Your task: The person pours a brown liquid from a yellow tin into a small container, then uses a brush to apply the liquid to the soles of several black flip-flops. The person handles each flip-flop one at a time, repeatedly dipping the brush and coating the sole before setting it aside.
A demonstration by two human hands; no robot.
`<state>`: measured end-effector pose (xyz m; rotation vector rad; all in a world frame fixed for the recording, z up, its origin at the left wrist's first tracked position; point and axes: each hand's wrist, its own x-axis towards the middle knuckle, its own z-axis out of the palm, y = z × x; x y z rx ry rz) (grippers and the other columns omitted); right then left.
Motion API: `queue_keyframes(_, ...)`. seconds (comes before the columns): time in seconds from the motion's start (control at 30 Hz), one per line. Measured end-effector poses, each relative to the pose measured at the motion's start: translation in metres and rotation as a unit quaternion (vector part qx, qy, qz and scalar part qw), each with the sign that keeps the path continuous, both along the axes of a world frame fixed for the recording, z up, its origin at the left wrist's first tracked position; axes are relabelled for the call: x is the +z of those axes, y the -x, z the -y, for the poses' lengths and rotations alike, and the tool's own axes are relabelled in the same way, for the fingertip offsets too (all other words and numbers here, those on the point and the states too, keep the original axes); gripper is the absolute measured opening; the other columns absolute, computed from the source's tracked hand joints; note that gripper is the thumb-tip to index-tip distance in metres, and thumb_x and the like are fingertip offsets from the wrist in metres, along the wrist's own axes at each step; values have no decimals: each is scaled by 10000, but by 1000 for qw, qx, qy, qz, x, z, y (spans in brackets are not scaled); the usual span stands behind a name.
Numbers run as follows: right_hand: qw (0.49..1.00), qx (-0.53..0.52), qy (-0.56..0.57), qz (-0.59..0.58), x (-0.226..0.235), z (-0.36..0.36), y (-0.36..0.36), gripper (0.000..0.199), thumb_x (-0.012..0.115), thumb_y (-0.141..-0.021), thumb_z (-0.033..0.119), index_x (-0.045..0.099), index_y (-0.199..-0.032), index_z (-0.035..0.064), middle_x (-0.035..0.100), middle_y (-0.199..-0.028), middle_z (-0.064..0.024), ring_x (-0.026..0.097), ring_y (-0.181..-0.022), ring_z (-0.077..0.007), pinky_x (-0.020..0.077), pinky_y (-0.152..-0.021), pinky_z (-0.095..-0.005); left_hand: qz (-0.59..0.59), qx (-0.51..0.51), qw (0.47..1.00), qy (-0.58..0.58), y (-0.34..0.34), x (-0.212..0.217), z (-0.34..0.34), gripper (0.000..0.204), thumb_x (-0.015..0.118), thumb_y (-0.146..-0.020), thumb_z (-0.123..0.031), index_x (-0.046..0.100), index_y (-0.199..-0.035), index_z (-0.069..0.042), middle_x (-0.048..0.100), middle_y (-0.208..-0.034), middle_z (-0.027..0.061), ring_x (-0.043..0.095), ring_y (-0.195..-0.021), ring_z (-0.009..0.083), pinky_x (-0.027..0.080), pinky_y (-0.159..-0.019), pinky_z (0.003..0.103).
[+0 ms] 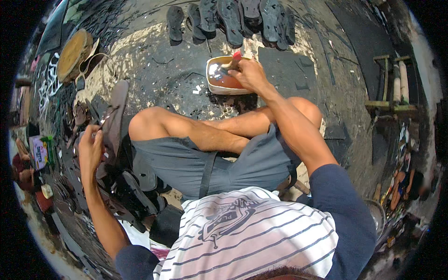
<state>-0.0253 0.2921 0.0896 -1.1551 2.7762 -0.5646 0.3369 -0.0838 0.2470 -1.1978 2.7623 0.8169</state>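
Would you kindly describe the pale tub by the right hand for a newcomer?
Find the crossed bare legs, then look beyond toward the row of dark flat soles. Between sits the pale rectangular tub, the only thing there holding amber liquid.

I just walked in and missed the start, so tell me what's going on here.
A person sits cross-legged on the floor. The right hand grips what looks like a brush with a red-ended handle at a tub of reddish-brown liquid; whether its tip is dipped is unclear. The left hand holds a dark brown sandal, apparently by its strap. Dark soles lie lined up beyond the tub.
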Motion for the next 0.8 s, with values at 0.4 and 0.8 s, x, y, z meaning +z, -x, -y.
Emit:
queue_keyframes(0.4,974,-7,-183,-133,96,-121,52,366,746,-893,395,752,-1207,208,751,-1020,-92,649,-954,-338,517,-858,-443,-446,96,886,-81,20,32,-94,491,628,-1030,-140,454,-1480,-56,654,-1198,85,621,-1085,167,496,-968,315)
queue_keyframes(0.8,761,-147,598,206,185,-70,21,312,783,-948,238,697,-1204,80,727,-1149,-19,657,-1068,-111,529,-919,-302,-137,-229,941,206,36,-31,-135,937,888,-738,-383,489,-1520,-56,444,-1581,198,426,-1432,398,302,-1188,504)
